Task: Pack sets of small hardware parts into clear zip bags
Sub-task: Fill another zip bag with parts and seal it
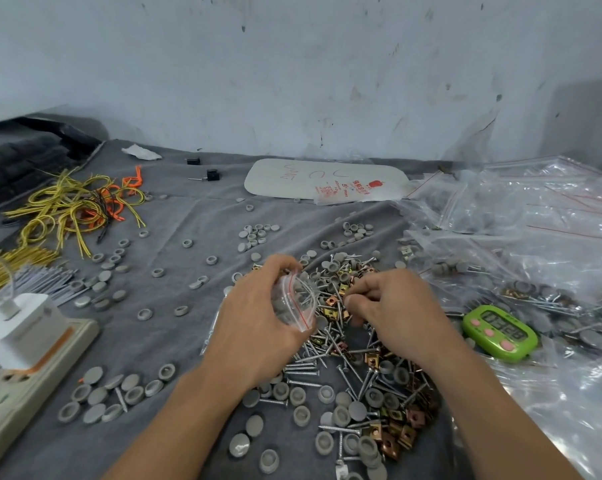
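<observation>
Clear plastic, red-striped at its mouth, the zip bag [294, 303] sits at frame centre, gripped by the left hand [258, 320], fingers and thumb curled round it; grey caps and screws show inside. Just beside it the right hand [393, 313] curls down, thumb and forefinger pinching into the pile [361, 372] of screws, caps and clips; which piece, I cannot tell. Upper centre, a white packet [327, 180] bears red print, "5" legible. At right, a green timer [500, 332] shows blurred digits.

A pale, bluish-white wall [292, 64] fills the upper half of the frame, scuffed with dark marks and scratches. A grey shadow falls on it at upper right. Below, a creased grey cloth [174, 216] covers the table [195, 341] under soft, even light.
</observation>
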